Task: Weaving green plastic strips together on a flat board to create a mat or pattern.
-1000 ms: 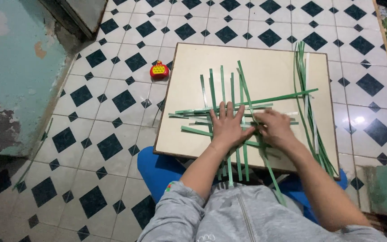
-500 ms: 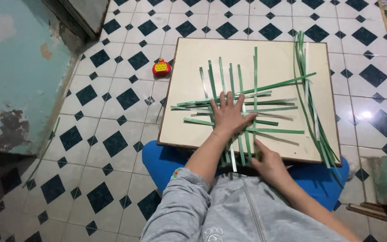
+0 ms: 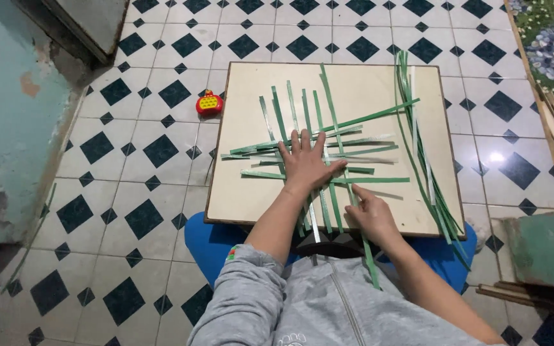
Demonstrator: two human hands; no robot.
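Item: woven strips (image 3: 315, 150), green and pale, crossed over one another in a loose lattice at the middle of a cream square board (image 3: 251, 90). Several strips run lengthwise toward the person; others lie across them.

Left hand (image 3: 307, 163): open, palm down, fingers spread, pressed flat on the crossing of the lattice.

Right hand (image 3: 373, 211): near the board's front edge, to the right of the left hand, fingers curled on a long green strip (image 3: 367, 250) that runs past the edge toward the person's body. Whether it pinches the strip or only touches it cannot be told.

Spare strips (image 3: 418, 147): a loose bundle of long green ones along the board's right side, ends hanging over the front right corner.

Support: the board rests over the person's lap, on a blue cushion (image 3: 206, 240); grey zip sweatshirt (image 3: 315, 307) in the foreground.

Surroundings: tiled floor (image 3: 136, 154), white with dark diamonds. A small red and yellow toy (image 3: 209, 102) lies on the floor just beside the board's left edge. Teal wall (image 3: 8, 115) at left, paint flaking. Floral mat (image 3: 546, 38) at top right.
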